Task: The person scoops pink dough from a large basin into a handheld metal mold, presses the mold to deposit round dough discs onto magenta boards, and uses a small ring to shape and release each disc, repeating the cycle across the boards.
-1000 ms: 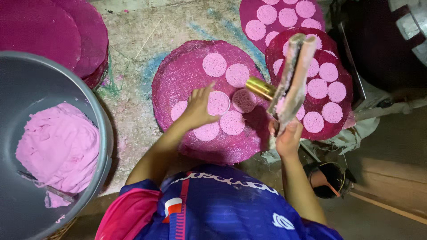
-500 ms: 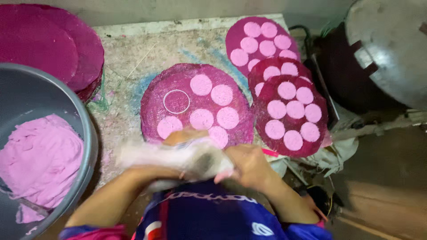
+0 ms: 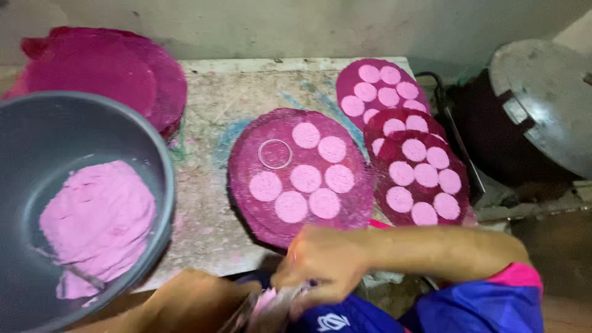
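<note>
Six smooth pink dough discs (image 3: 306, 177)

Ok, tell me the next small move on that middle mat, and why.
Probably fill the empty ring with paste from the bowl. The middle mat has six pink discs laid, and the ring outlines a bare seventh spot. Both the left hand and right hand are low, bunched on a paste-smeared bag, apparently readying more.
</note>
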Demonstrator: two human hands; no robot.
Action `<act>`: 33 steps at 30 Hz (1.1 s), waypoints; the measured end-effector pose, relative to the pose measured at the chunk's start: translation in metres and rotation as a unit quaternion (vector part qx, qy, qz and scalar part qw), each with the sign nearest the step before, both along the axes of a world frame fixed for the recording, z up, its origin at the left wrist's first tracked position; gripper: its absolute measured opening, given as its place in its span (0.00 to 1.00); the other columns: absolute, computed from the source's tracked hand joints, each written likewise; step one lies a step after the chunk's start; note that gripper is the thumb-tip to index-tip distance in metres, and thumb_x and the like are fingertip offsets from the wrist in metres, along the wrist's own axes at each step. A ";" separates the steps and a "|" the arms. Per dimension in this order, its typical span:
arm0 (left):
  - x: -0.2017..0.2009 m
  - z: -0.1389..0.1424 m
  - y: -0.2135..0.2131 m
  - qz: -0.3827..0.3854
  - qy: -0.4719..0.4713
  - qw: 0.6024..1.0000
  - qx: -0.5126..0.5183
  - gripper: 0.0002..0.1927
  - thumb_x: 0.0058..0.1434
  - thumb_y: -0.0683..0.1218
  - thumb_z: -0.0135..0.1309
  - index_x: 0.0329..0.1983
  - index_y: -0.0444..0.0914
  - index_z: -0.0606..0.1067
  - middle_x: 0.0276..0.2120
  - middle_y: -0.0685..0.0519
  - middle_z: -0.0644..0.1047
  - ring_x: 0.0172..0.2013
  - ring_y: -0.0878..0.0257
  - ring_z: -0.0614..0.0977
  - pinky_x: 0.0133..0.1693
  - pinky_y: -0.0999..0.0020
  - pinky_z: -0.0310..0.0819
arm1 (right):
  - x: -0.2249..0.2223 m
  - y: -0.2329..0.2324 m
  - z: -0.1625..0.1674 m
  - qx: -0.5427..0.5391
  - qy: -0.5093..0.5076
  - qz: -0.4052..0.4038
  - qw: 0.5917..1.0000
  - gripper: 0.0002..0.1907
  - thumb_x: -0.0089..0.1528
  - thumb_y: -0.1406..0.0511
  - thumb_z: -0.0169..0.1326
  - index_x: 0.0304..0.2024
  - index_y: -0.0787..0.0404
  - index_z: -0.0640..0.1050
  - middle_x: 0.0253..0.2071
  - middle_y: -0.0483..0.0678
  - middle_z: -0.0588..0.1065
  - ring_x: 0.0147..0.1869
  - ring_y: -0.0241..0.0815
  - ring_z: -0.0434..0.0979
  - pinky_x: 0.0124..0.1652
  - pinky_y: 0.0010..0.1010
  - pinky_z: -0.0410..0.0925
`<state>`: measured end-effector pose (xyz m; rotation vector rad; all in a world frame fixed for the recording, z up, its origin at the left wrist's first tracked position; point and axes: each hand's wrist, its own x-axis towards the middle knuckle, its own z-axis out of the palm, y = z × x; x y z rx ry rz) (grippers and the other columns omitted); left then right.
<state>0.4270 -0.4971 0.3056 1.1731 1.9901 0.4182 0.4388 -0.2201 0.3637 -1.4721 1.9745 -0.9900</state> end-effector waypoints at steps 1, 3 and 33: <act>0.004 0.005 -0.026 0.050 -0.053 0.994 0.076 0.13 0.65 0.54 0.53 0.51 0.52 0.79 0.37 0.50 0.83 0.40 0.52 0.85 0.41 0.56 0.76 | 0.005 -0.018 -0.003 -0.003 -0.001 0.003 1.000 0.20 0.69 0.51 0.52 0.35 0.60 0.71 0.32 0.50 0.73 0.38 0.55 0.77 0.36 0.44 0.66; 0.009 0.011 -0.073 0.117 -0.098 0.982 0.107 0.12 0.63 0.54 0.54 0.48 0.52 0.81 0.36 0.51 0.84 0.40 0.58 0.88 0.40 0.62 0.78 | 0.008 -0.056 -0.008 -0.021 -0.026 0.005 0.999 0.20 0.70 0.52 0.50 0.35 0.61 0.70 0.31 0.52 0.72 0.39 0.56 0.76 0.36 0.43 0.65; -0.156 -0.136 -0.490 0.579 0.189 0.644 0.463 0.29 0.65 0.41 0.63 0.67 0.32 0.67 0.46 0.55 0.77 0.44 0.70 0.78 0.48 0.76 0.74 | -0.184 -0.519 -0.288 0.421 0.261 -0.099 0.863 0.08 0.61 0.65 0.52 0.35 0.59 0.83 0.33 0.53 0.80 0.37 0.50 0.83 0.36 0.43 0.76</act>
